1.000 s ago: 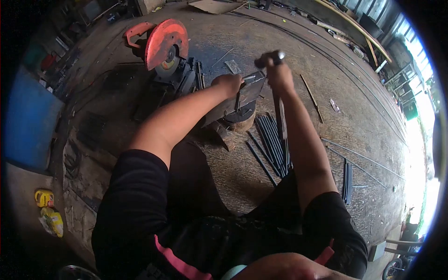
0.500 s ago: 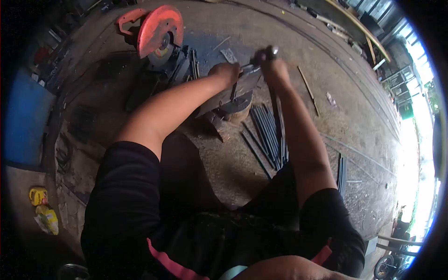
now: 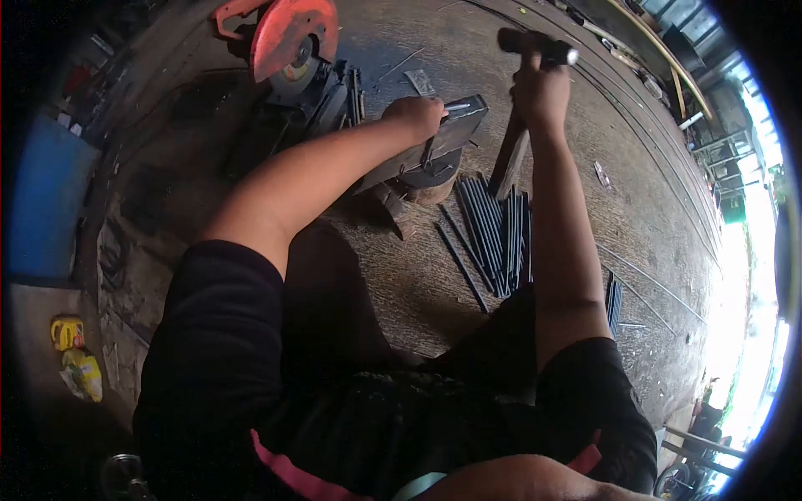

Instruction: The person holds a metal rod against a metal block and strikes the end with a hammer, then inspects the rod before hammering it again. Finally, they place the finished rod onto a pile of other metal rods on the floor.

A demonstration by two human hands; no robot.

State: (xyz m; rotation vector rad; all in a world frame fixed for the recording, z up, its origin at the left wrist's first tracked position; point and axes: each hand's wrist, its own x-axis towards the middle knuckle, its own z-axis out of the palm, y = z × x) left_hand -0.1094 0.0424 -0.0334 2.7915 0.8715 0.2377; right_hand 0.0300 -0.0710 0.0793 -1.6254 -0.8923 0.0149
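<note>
Head view: left hand [image 3: 415,118] grips rod [image 3: 457,107]; right hand [image 3: 541,96], clenched round hammer [image 3: 511,150], swung off toward two o'clock, leaving rod accessible, I judge.

We are in a metalworking shop, by the look of it: a cut-off saw [image 3: 295,75] with a red guard [image 3: 276,42] stands on a grimy, scuffed floor [image 3: 468,50], dark metal rods [image 3: 483,234] lie grouped near a wooden block [image 3: 433,194], and thin longer rods [image 3: 652,281] lie farther right. We also see a hammer [image 3: 511,150] and, along the right edge, ribbed sheeting [image 3: 697,40] with daylight below.
</note>
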